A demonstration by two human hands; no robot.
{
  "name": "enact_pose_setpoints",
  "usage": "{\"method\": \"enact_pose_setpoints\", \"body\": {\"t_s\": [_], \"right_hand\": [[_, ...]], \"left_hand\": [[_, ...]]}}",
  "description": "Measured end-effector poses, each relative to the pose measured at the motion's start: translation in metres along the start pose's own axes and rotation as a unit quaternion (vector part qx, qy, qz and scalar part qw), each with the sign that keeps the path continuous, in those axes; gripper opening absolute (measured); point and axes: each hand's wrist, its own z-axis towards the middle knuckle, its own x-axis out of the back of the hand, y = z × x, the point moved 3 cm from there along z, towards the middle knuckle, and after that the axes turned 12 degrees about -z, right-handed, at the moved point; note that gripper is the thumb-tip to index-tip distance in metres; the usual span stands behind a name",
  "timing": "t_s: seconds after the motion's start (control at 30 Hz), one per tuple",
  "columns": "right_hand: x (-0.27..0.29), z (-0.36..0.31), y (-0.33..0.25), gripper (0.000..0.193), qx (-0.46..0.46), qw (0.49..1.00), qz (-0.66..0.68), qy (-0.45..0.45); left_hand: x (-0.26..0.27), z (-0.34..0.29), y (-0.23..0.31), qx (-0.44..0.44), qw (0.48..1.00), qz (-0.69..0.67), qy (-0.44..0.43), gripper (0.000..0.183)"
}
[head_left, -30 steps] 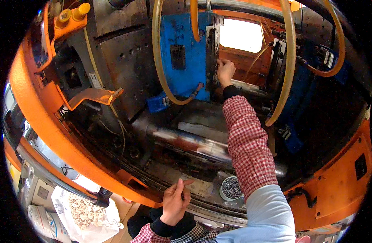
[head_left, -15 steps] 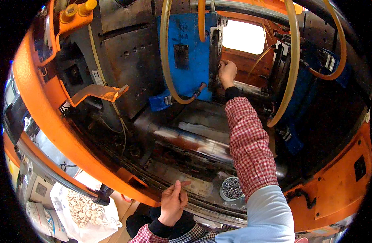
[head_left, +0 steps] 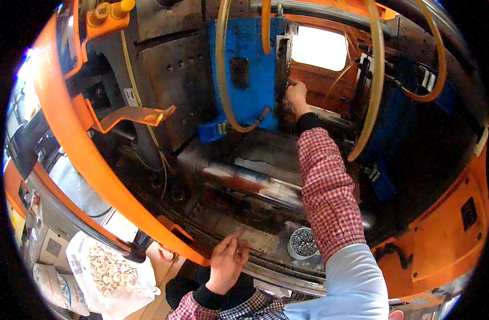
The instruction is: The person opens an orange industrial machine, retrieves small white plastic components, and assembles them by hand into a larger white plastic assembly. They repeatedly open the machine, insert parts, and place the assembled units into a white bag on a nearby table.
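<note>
When checked, found right hand (head_left: 296, 95) part-curled at dark metal edge (head_left: 282, 66) of blue block (head_left: 252, 98), left hand (head_left: 225, 265) likewise, holds indiscernible; advised square, steady pressure.

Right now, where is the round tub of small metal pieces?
In the head view, the round tub is low and right of centre, just left of the right arm's red-checked sleeve, below the shiny bar and right of the left hand.

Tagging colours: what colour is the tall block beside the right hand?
The block is blue in front, best seen in head view.
</note>
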Motion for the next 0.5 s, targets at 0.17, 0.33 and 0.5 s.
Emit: {"method": "enact_pose_setpoints", "body": {"t_s": [0.17,0.33,0.5], "right_hand": [[0.036,-0.058,-0.051,0.027,0.182,0.943,-0.227,0.161],[0.058,-0.247,-0.112,0.013,0.368,0.864,-0.03,-0.343],[0.052,-0.338,-0.128,0.02,0.348,0.818,-0.188,-0.418]], "left_hand": [[-0.012,0.005,0.009,-0.012,0.999,0.047,-0.018,0.026],[-0.033,0.009,0.022,-0.062,0.995,0.071,-0.044,0.033],[-0.046,0.012,0.027,-0.023,0.997,-0.057,-0.042,0.034]]}}
